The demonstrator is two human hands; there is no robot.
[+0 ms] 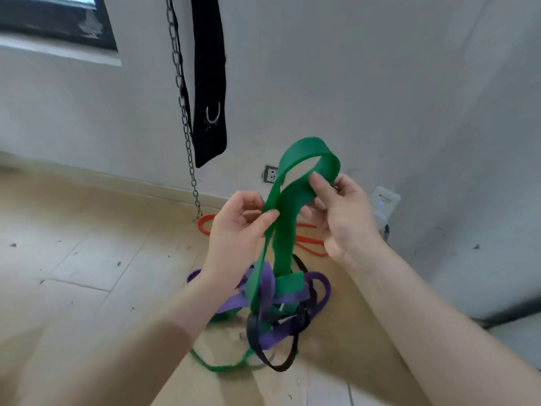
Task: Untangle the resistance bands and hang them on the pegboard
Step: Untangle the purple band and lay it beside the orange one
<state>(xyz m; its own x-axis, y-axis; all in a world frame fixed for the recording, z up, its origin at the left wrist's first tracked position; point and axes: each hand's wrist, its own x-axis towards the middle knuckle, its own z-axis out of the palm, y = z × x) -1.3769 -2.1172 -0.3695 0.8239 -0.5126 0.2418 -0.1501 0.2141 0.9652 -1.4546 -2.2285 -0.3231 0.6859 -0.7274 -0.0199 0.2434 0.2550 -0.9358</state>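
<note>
Head view: A green band (285, 218) was held up at centre frame by both hands. The left hand (237, 227) was closed on one strand of it, pinched between thumb and fingers. The right hand (341, 212) was closed on the other strand, just below the raised loop at upper centre. Both strands ran down into a tangle at lower centre, where the green band was knotted with a purple band (281, 335) and a black band (278, 367). The tangle hung above the floor (87, 259). An orange band (307, 244) was seen lying on the floor behind the hands. A black strap (209, 83) and a chain (184, 112) were hung against the wall (351, 68) at upper centre. A wall socket (270, 173) was located near the raised loop.
</note>
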